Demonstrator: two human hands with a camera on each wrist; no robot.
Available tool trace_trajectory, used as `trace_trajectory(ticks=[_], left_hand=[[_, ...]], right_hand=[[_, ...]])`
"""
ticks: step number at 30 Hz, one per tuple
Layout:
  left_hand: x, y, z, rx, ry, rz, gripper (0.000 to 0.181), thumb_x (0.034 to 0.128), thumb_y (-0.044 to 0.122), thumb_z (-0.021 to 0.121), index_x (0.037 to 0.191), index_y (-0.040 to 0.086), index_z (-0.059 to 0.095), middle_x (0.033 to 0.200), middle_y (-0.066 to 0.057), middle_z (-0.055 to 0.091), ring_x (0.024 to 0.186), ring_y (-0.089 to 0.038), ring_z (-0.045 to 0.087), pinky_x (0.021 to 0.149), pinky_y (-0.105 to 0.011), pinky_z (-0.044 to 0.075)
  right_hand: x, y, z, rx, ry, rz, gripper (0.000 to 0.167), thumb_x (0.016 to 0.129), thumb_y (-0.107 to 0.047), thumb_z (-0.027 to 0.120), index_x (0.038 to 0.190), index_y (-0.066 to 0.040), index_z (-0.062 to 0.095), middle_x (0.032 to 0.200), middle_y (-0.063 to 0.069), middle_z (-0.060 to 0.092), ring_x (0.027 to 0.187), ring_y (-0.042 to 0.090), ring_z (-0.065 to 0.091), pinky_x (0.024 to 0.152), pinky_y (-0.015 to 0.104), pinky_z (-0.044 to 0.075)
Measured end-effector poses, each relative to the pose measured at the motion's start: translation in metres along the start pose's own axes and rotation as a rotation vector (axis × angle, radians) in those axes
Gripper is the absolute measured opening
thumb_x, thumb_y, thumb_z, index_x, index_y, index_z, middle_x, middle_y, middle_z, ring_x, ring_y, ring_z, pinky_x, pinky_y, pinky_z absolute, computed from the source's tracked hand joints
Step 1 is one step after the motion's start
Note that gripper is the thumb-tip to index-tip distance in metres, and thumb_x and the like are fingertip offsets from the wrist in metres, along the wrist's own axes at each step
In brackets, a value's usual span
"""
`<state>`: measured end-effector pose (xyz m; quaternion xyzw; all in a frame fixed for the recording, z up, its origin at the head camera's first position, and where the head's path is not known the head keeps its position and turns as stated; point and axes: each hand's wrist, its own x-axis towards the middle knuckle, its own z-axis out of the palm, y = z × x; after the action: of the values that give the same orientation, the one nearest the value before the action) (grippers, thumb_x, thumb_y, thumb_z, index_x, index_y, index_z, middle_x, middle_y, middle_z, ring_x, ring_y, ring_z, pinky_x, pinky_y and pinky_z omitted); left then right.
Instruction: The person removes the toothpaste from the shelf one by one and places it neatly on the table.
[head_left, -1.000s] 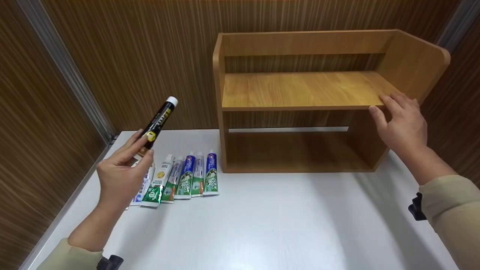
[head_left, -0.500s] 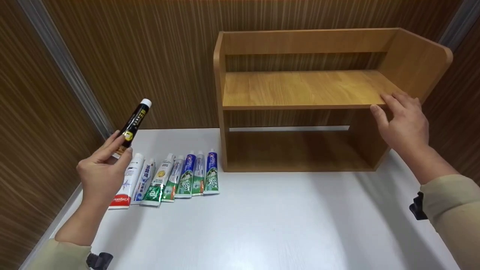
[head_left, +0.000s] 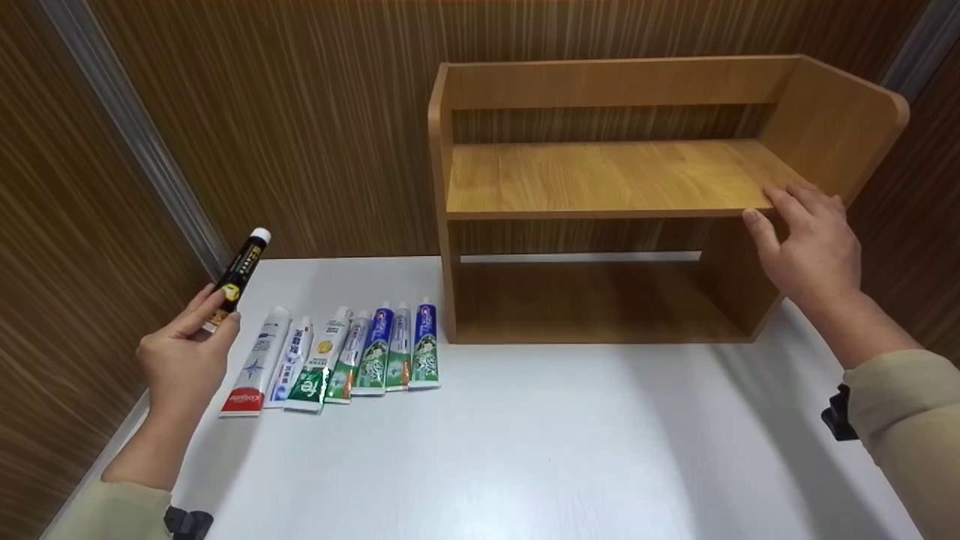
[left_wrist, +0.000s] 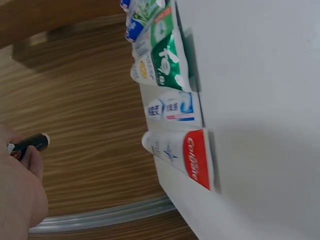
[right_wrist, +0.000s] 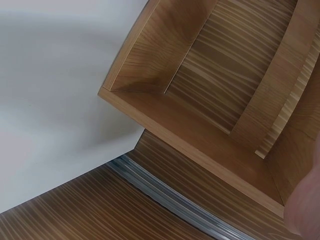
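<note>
A black toothpaste tube (head_left: 241, 274) with a white cap is pinched near its lower end by my left hand (head_left: 184, 360). It tilts up and to the right, above the table's left side. Below and to the right, several toothpaste tubes lie side by side in a row, from a white and red Colgate tube (head_left: 256, 367) to a blue and green tube (head_left: 425, 345) beside the shelf. In the left wrist view the black tube (left_wrist: 35, 143) shows only partly. My right hand (head_left: 810, 244) rests on the front edge of the wooden shelf's (head_left: 600, 180) upper board, near its right end.
The two-level shelf stands at the back right of the white table (head_left: 525, 450). Wood-patterned panels (head_left: 300, 112) rise behind and at both sides, with a metal strip (head_left: 150, 150) in the left corner.
My left hand has moved left and slightly down with the black toothpaste tube, uncovering the Colgate tube and its white neighbour. My right hand has stayed on the shelf.
</note>
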<state>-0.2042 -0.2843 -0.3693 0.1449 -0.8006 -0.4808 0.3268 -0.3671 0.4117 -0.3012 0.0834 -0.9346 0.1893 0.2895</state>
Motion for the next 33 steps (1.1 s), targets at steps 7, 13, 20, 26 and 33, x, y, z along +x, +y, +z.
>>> trace_trajectory(ticks=[7,13,20,26,33], left_hand=[[0.002,-0.019,-0.003,0.046,0.002,-0.088,0.041,0.1023,0.021,0.073,0.143,0.021,0.067,0.152,0.005,0.059,0.143,-0.021,0.054,0.105,-0.021,0.049],[0.004,-0.032,-0.006,0.049,-0.004,-0.132,0.042,0.1025,0.020,0.072,0.144,0.021,0.066,0.153,0.004,0.058,0.145,-0.021,0.052,0.105,-0.021,0.048],[0.006,-0.042,-0.011,0.085,0.008,-0.179,0.043,0.1026,0.022,0.072,0.145,0.021,0.065,0.153,0.002,0.058,0.145,-0.021,0.053,0.102,-0.015,0.048],[0.008,-0.053,-0.012,0.112,0.020,-0.200,0.043,0.1014,0.022,0.072,0.143,0.019,0.066,0.151,-0.001,0.060,0.142,-0.020,0.055,0.092,-0.008,0.048],[0.006,-0.064,-0.014,0.127,0.032,-0.187,0.041,0.0986,0.019,0.075,0.139,0.016,0.070,0.146,-0.003,0.063,0.116,-0.003,0.061,0.074,-0.006,0.046]], right_hand=[[0.000,0.001,0.000,0.018,0.027,-0.018,0.059,0.112,-0.043,0.051,0.156,-0.003,0.051,0.158,0.032,0.044,0.153,0.050,0.029,0.131,0.053,0.006],[-0.001,0.003,-0.001,0.019,0.027,-0.013,0.059,0.111,-0.042,0.052,0.156,-0.004,0.051,0.159,0.031,0.043,0.154,0.048,0.029,0.131,0.053,0.006],[-0.001,0.003,-0.001,0.012,0.018,-0.006,0.059,0.112,-0.042,0.051,0.157,-0.004,0.050,0.159,0.032,0.042,0.154,0.049,0.028,0.131,0.053,0.005],[-0.001,0.003,0.000,0.013,0.030,-0.019,0.058,0.111,-0.041,0.052,0.154,-0.001,0.052,0.157,0.032,0.045,0.153,0.051,0.030,0.130,0.055,0.006],[-0.001,0.004,0.000,0.018,0.040,-0.026,0.058,0.111,-0.041,0.053,0.154,-0.002,0.053,0.156,0.033,0.045,0.153,0.050,0.031,0.130,0.055,0.006]])
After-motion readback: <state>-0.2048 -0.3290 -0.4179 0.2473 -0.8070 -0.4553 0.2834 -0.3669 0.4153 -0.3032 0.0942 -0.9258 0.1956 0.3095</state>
